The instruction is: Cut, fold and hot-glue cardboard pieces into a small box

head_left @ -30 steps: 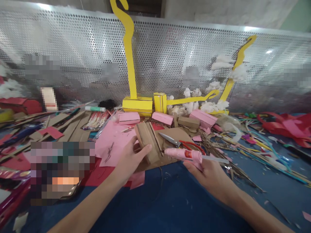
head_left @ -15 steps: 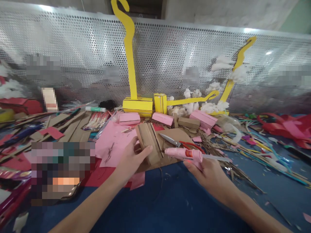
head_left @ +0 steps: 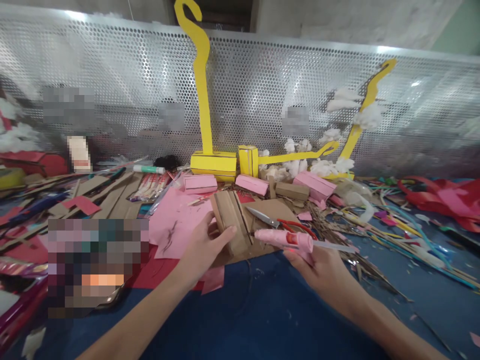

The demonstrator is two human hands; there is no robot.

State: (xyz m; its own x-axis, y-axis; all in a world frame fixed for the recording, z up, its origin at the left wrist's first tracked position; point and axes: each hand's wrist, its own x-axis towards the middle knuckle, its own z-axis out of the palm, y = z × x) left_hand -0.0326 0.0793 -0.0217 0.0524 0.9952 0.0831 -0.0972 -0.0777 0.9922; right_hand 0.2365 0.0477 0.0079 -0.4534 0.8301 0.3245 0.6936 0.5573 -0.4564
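My left hand (head_left: pixel 204 247) is closed round the left side of a folded cardboard box (head_left: pixel 233 222), its thumb on the top face. In my right hand (head_left: pixel 326 270) is a pink glue gun (head_left: pixel 283 239), its nozzle touching or very near the box's right edge. A glue stick (head_left: pixel 333 246) sticks out of the gun's back. Scissors (head_left: pixel 264 217) with red handles lie just behind the gun, on a flat cardboard sheet (head_left: pixel 277 207). Pink paper (head_left: pixel 180 220) lies to the left of the box.
Behind stand yellow boxes (head_left: pixel 213 166) with hooked strips, pink boxes (head_left: pixel 253 185) and white fluff (head_left: pixel 367 116) before a perforated metal screen (head_left: pixel 255 80). Cardboard strips and a blurred-out patch (head_left: pixel 97 265) are at left. Twigs, coloured sticks and red ribbon (head_left: pixel 442 200) lie at right.
The view has shifted very slightly. Both hands, the cardboard box and the glue gun keep practically the same positions relative to each other.
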